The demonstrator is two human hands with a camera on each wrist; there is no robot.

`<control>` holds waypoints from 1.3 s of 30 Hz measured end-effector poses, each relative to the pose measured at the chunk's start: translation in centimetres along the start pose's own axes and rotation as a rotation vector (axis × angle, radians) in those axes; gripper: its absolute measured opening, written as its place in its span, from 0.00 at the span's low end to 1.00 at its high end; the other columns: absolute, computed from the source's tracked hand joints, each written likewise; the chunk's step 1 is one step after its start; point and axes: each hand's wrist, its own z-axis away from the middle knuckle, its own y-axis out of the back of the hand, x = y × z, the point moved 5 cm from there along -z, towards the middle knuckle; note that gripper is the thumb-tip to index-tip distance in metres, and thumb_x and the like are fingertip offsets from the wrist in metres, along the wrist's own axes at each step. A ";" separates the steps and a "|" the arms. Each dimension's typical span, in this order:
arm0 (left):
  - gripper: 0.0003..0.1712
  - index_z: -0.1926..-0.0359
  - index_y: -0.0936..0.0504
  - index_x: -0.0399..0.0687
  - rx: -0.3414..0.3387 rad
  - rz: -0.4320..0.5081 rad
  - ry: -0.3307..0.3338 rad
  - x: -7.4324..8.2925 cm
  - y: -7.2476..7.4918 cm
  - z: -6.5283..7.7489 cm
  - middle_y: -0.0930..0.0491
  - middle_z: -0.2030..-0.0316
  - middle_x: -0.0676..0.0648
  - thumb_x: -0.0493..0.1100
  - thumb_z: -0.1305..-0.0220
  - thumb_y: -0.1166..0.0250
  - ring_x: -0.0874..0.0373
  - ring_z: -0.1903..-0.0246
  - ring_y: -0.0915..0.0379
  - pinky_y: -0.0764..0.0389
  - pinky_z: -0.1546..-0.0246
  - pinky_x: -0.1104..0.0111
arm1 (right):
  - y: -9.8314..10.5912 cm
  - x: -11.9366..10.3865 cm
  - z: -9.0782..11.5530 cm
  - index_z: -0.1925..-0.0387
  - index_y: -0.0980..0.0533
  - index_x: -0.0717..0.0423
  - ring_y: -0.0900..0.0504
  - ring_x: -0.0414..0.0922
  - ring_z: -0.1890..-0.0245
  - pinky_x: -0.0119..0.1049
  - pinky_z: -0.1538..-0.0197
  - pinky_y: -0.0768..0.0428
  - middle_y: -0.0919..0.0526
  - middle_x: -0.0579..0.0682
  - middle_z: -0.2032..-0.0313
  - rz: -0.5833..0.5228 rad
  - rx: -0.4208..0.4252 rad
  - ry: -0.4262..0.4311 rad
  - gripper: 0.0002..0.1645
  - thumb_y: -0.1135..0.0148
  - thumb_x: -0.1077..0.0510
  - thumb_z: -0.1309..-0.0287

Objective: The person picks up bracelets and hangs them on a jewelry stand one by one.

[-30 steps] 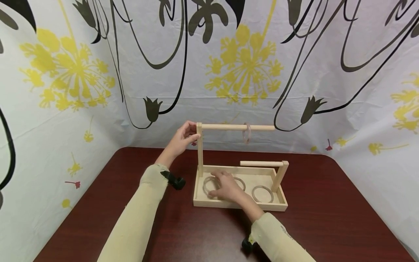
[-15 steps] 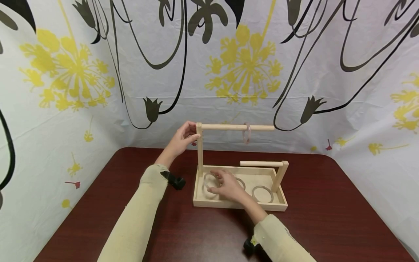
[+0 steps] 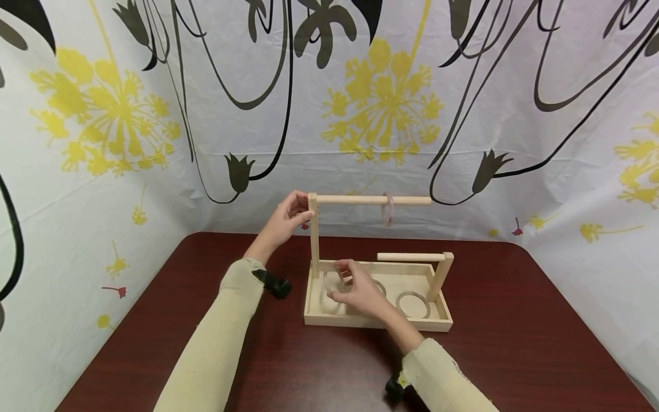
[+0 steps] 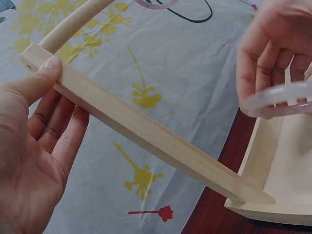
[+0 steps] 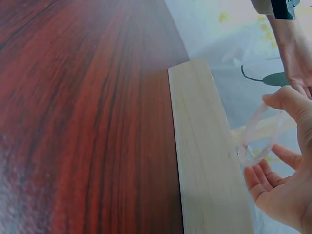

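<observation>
- The right hand's grip is clamped on the held ring, thumb at one edge and fingers at the opposite; the ring is tilted above the left end of the tray.
- The left hand's grip is clamped near the top of the post at the tray's left end; a steady hold, without pushing, should suit best, since a shove could tip the tray.
- A smooth ring may slip, so an even pinch, with its hole free of fingers, seems wise.
- The flat ring lies at the tray's right end, the middle ring near its centre, partly hidden; lifting straight up would avoid both.
- The hung ring circles the bar above the tray; slow movement there should prevent knocks.
</observation>
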 end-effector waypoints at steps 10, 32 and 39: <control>0.16 0.43 0.33 0.30 -0.002 0.000 0.000 0.1 -0.1 0.0 0.25 0.47 0.29 0.31 0.28 0.43 0.63 0.57 0.25 0.21 0.65 0.72 | 0.5 -0.9 0.2 0.39 0.33 0.61 0.24 0.57 0.47 0.51 0.44 0.20 0.23 0.60 0.47 -0.065 0.040 0.037 0.39 0.26 0.60 0.52; 0.16 0.43 0.32 0.31 -0.006 -0.031 -0.016 -0.1 -0.1 -0.2 0.24 0.47 0.30 0.32 0.28 0.42 0.64 0.57 0.25 0.21 0.63 0.72 | 2.1 -3.9 1.1 0.42 0.34 0.59 0.22 0.56 0.47 0.45 0.45 0.17 0.23 0.57 0.47 -0.130 0.110 0.144 0.39 0.24 0.66 0.54; 0.17 0.43 0.32 0.32 -0.002 -0.042 -0.023 0.1 -0.1 0.0 0.24 0.47 0.30 0.32 0.29 0.42 0.60 0.53 0.25 0.21 0.58 0.70 | 3.1 -5.1 1.6 0.41 0.33 0.56 0.22 0.53 0.48 0.46 0.45 0.17 0.24 0.56 0.48 -0.132 0.108 0.179 0.38 0.24 0.66 0.53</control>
